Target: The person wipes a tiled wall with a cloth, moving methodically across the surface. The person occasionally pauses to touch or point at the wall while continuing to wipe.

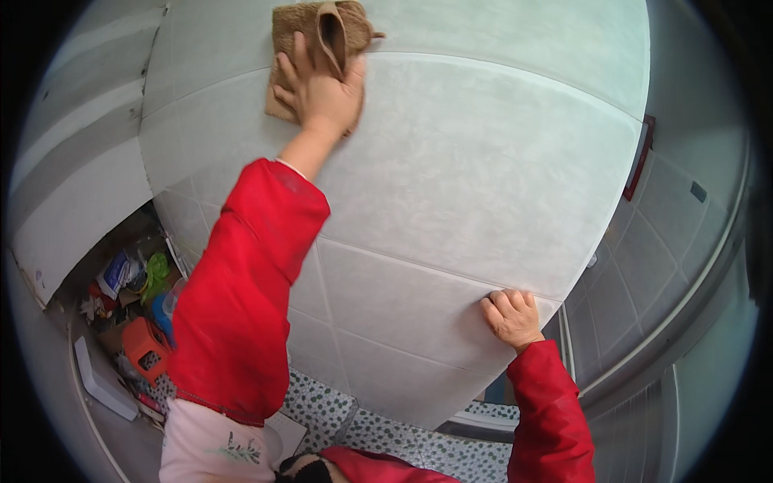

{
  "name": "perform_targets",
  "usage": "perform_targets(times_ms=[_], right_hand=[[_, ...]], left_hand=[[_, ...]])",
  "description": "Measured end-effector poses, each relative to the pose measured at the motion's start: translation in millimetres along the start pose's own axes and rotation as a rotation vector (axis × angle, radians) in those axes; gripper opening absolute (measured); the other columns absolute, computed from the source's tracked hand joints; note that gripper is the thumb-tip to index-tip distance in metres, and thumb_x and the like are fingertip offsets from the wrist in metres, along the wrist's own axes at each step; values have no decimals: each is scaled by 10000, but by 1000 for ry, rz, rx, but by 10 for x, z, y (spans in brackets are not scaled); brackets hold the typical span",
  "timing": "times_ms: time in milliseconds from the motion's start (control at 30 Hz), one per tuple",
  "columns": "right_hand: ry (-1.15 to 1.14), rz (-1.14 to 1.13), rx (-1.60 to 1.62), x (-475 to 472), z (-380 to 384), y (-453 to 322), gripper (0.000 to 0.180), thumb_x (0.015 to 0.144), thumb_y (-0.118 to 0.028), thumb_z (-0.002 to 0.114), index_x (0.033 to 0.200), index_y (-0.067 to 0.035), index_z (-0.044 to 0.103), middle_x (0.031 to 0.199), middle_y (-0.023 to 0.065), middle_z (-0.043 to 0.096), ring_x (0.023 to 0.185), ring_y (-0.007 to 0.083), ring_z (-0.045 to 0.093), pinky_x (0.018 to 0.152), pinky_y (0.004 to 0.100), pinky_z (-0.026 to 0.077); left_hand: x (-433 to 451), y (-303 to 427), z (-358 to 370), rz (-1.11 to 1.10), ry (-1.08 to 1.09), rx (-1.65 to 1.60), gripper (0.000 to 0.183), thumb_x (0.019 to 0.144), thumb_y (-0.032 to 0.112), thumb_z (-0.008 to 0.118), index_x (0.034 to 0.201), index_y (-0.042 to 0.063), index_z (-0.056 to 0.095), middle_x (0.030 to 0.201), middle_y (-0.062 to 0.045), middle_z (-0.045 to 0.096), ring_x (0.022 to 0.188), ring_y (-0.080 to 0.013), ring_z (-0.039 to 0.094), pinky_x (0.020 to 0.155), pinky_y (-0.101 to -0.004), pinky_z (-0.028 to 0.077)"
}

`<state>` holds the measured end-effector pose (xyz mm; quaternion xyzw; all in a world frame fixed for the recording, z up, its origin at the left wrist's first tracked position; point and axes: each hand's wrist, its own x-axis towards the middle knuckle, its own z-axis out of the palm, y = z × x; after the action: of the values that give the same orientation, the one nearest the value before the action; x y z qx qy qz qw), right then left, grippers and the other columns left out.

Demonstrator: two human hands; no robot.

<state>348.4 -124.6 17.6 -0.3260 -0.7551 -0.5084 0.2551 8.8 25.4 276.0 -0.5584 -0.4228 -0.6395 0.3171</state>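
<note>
My left hand (326, 96) presses a folded brown terry towel (293, 21) against the pale grey tiled wall (471, 169), high up. Its fingers are spread over the cloth, and a fold of the towel stands up beside the thumb. Lower right, my right hand (513, 317) rests on the same wall, close to its outer edge. The fingers there are curled in, and no object shows in them. Red sleeve covers (247, 290) reach along both forearms.
Below left, an orange plastic stool (145, 349), a green plastic bag (157, 271) and other clutter sit under a sloping white surface (84, 205). The floor (386, 431) has a green-and-white pattern. Right of the wall edge are a red-framed item (640, 160) and more tiles (646, 241).
</note>
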Motion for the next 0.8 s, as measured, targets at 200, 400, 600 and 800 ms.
perform_targets(times_ms=[200, 400, 600, 800], right_hand=[[-26, 12, -6, -57, -15, 30, 207, 749, -215, 585, 947, -172, 620, 961, -35, 580, 873, 147, 530, 715, 321, 389], [3, -12, 36, 0, -35, 33, 212, 751, -212, 605, 956, -159, 619, 976, -12, 585, 864, 166, 539, 723, 334, 398], [-35, 9, 18, -66, -95, 96, 215, 745, -185, 590, 956, -160, 620, 972, -16, 581, 858, 164, 539, 713, 330, 398], [-12, 28, 9, -23, -28, 8, 196, 750, -198, 569, 942, -180, 604, 944, -34, 558, 867, 147, 522, 717, 313, 395]], left_hand=[[-966, 1003, -176, 597, -294, -96, 853, 663, 478, 791, 1423, 303, 448, 1549, -86, 263, 1439, -452, 91, 1013, -792, 91], [-1427, 1386, -111, 1038, -397, -202, 976, 519, 569, 790, 1411, 457, 409, 1575, 36, 246, 1480, -352, 86, 1080, -741, 60], [-737, 1365, 95, 1017, -249, -195, 864, 640, 667, 710, 1420, 455, 402, 1574, 25, 261, 1476, -335, 107, 1082, -718, 78], [30, 1216, -247, 346, -126, 60, 802, 817, 429, 654, 1515, 297, 280, 1602, -100, 145, 1469, -388, 55, 1117, -643, 56]])
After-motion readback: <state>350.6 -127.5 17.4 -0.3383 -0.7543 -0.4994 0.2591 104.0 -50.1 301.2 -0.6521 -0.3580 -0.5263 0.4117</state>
